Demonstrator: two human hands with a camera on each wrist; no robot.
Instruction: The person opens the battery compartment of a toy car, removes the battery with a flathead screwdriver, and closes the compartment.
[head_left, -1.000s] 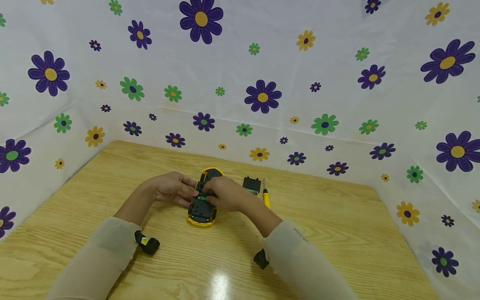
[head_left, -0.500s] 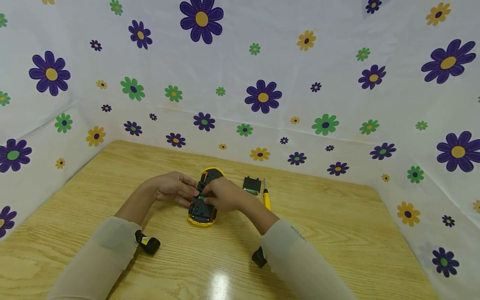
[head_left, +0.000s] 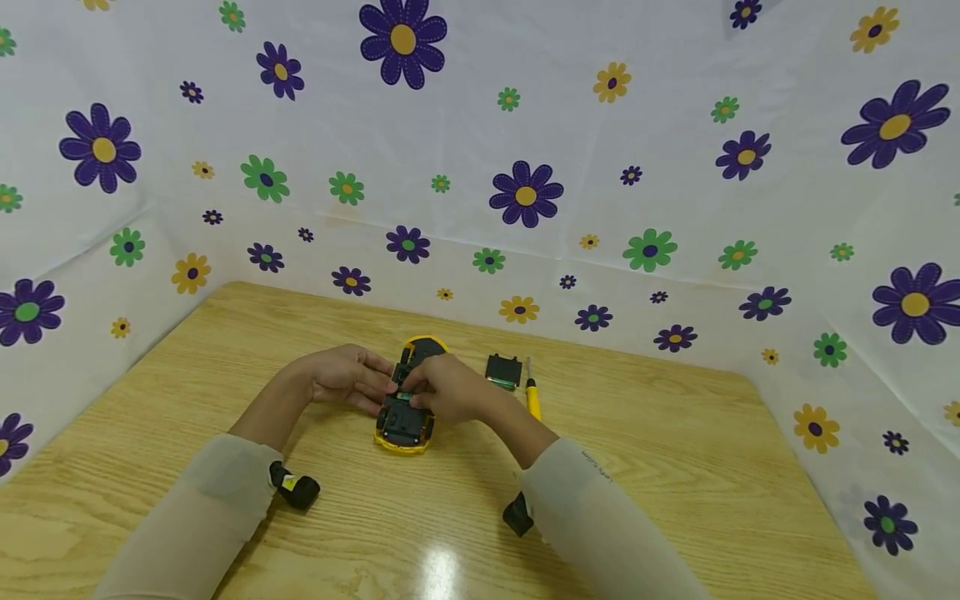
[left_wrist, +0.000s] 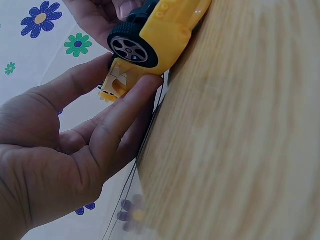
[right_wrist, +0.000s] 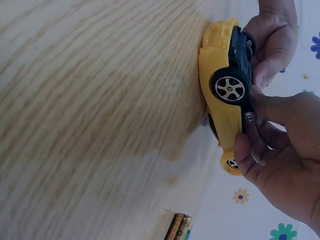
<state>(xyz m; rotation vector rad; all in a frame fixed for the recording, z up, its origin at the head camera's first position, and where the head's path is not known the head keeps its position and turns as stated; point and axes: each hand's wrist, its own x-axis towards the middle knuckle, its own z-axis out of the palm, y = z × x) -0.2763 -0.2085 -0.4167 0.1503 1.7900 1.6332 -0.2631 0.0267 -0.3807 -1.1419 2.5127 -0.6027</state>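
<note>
A yellow toy car [head_left: 405, 423] lies upside down on the table, its black underside up. My left hand [head_left: 341, 379] holds the car's left side; in the left wrist view, its thumb and fingers are on the yellow body beside a wheel [left_wrist: 130, 48]. My right hand [head_left: 453, 390] is over the middle of the underside. In the right wrist view its thumb and fingers pinch a battery, whose round silver end [right_wrist: 250, 117] shows. A green part [head_left: 404, 397] shows in the car's open middle, partly hidden by the right fingers.
Right of the car lies a black plastic cover [head_left: 503, 367] with a green strip along its near edge. A screwdriver [head_left: 532, 400] with a yellow handle lies beside it. Batteries [right_wrist: 178, 227] appear at the bottom of the right wrist view. Flowered cloth [head_left: 450, 242] walls the table.
My right hand has shifted very slightly left over the car, and its fingers have moved a little at the middle. The left hand and the car look unmoved.
</note>
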